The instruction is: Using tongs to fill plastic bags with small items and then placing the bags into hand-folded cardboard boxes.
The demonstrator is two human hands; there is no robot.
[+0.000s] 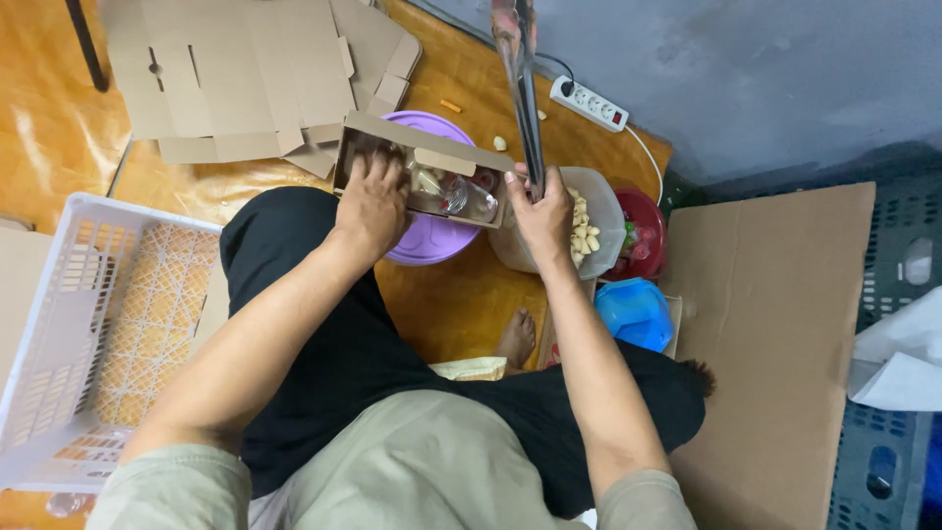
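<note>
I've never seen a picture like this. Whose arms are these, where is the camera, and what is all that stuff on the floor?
There is no machine here: a person sits on an orange floor, and the camera is worn on their head, looking down, so both arms reach away from you. The left hand rests on an open cardboard box holding small clear packets. The right hand grips long metal tongs that stick up toward the camera. Under the box lies a purple lid; beside it stands a clear tub of pale pieces. Around them are flattened cardboard, a white plastic crate, a blue container and a power strip.
</note>
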